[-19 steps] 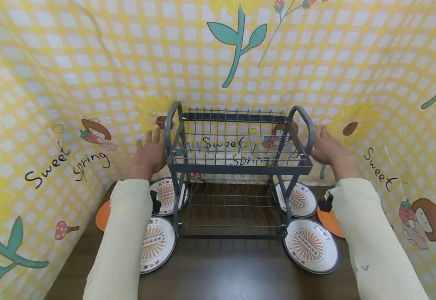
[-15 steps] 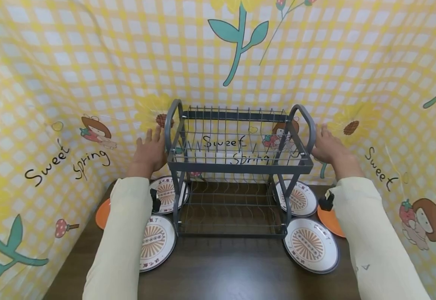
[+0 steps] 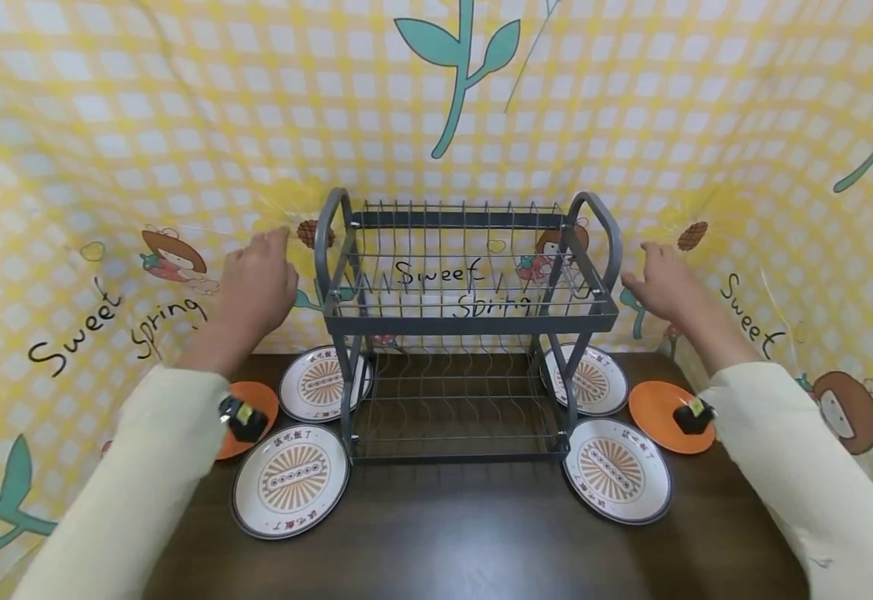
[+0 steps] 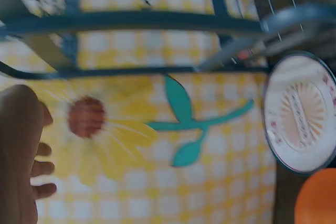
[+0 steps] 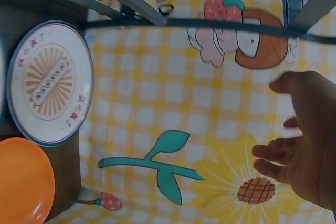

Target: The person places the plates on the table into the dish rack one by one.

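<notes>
Head view: two-tier dark grey metal dish rack (image 3: pixel 474 324) upright on dark wood table (image 3: pixel 436 537), centred between the hands, arched handle on each end. Left hand (image 3: pixel 254 282) raised beside the left handle, gap visible, grasping nothing. Right hand (image 3: pixel 664 282) raised just beside the right handle, nothing in its grip. Left of rack: rear-left printed plate (image 3: pixel 318 385), front-left printed plate (image 3: pixel 291 482), left orange plate (image 3: pixel 259 393) partly behind the left wrist. Right of rack: rear-right printed plate (image 3: pixel 595 379), front-right printed plate (image 3: pixel 616 471), right orange plate (image 3: pixel 659 410). Cream sleeves, black device at each wrist. Yellow-checked cloth (image 3: pixel 218 150) behind.

Left wrist view: blurred. Hand at left edge, fingers loosely bent, released, apart from the rack rail above. One printed plate and part of an orange one at right.

Right wrist view: hand at right edge, fingers relaxed, thumb spread, released, below the rack rail and apart from it. Printed plate and orange plate at left.
</notes>
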Available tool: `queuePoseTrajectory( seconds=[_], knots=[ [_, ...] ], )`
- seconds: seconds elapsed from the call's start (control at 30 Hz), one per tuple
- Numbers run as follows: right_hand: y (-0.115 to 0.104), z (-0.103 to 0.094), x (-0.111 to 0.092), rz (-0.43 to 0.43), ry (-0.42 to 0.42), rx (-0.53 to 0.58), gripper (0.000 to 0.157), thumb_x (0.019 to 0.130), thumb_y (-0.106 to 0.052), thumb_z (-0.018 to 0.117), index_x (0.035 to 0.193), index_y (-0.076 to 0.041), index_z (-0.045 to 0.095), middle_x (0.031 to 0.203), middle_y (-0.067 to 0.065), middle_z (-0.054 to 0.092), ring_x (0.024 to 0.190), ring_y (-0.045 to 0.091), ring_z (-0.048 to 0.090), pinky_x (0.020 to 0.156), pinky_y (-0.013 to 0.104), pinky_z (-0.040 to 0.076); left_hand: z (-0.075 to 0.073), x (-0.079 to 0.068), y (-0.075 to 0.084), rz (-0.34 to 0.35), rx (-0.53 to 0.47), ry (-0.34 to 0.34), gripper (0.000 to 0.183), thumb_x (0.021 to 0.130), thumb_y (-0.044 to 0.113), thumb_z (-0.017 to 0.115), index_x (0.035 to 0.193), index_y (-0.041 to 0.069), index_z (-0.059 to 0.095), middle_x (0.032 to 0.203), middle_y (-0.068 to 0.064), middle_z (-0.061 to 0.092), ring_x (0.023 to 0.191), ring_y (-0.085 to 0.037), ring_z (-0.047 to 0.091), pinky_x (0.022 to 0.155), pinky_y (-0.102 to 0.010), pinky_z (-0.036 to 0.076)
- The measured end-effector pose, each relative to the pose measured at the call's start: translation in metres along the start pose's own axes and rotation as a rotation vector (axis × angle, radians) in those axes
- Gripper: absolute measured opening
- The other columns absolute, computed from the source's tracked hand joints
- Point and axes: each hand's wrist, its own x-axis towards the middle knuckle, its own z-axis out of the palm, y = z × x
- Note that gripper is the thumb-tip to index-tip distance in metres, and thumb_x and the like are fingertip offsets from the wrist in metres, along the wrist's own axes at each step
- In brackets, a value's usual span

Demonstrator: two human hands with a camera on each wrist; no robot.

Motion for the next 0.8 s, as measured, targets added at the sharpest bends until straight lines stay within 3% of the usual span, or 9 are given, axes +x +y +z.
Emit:
queuePoseTrajectory(
  seconds=[0.13,0.2,0.3,0.4,0.53,0.67,0.8],
  knots=[
    [0.001,0.006,-0.027,0.012,0.017,0.125,0.073,0.100,-0.044,0.040,0.142,0.014,0.028,0.131,0.037,0.045,0.115,0.049,0.050,0.090,0.059,0.047,-0.030,-0.019,0.015,0.014,-0.115,0.122,0.045,0.100,0.011,0.033,0.141,-0.007,0.037,0.130,-0.034,0.052,0.100,-0.056,0.056,0.086,-0.066,0.046],
    [0.003,0.013,-0.044,0.021,-0.009,0.159,0.072,0.099,-0.046,0.043,0.140,0.013,0.033,0.125,0.034,0.052,0.108,0.045,0.056,0.084,0.054,0.052,-0.040,-0.028,0.025,0.059,-0.161,0.187,0.043,0.100,0.010,0.035,0.140,-0.006,0.039,0.130,-0.032,0.053,0.104,-0.054,0.057,0.090,-0.062,0.047],
    [0.012,0.028,-0.069,0.060,-0.066,0.217,0.074,0.097,-0.051,0.045,0.136,0.012,0.038,0.123,0.033,0.054,0.105,0.043,0.059,0.081,0.050,0.054,-0.050,-0.044,0.043,0.163,-0.198,0.245,0.045,0.101,0.011,0.041,0.143,-0.003,0.038,0.142,-0.027,0.046,0.128,-0.045,0.046,0.108,-0.057,0.039],
    [0.028,0.048,-0.092,0.106,-0.129,0.295,0.073,0.097,-0.050,0.049,0.133,0.013,0.041,0.121,0.033,0.056,0.099,0.038,0.063,0.077,0.044,0.058,-0.050,-0.058,0.062,0.307,-0.175,0.286,0.050,0.099,0.014,0.050,0.145,-0.001,0.037,0.150,-0.019,0.038,0.140,-0.036,0.035,0.116,-0.051,0.029],
    [0.049,0.080,-0.118,0.207,-0.176,0.388,0.063,0.097,-0.043,0.052,0.125,0.013,0.049,0.106,0.026,0.064,0.083,0.025,0.066,0.069,0.033,0.058,-0.042,-0.069,0.083,0.473,-0.116,0.311,0.055,0.094,0.015,0.060,0.143,0.000,0.042,0.147,-0.018,0.044,0.137,-0.035,0.041,0.114,-0.049,0.034],
    [0.067,0.113,-0.139,0.283,-0.169,0.387,0.060,0.097,-0.046,0.051,0.118,0.011,0.056,0.099,0.019,0.065,0.082,0.021,0.063,0.065,0.028,0.052,-0.034,-0.069,0.094,0.558,-0.063,0.281,0.054,0.092,0.015,0.064,0.140,-0.002,0.046,0.143,-0.018,0.048,0.134,-0.034,0.045,0.113,-0.047,0.037],
    [0.079,0.138,-0.158,0.353,-0.192,0.339,0.060,0.096,-0.047,0.051,0.108,0.012,0.057,0.086,0.013,0.060,0.076,0.022,0.056,0.058,0.026,0.043,-0.028,-0.067,0.098,0.589,-0.019,0.234,0.054,0.093,0.017,0.063,0.141,-0.001,0.046,0.144,-0.019,0.047,0.136,-0.033,0.043,0.115,-0.046,0.035]
  ],
)
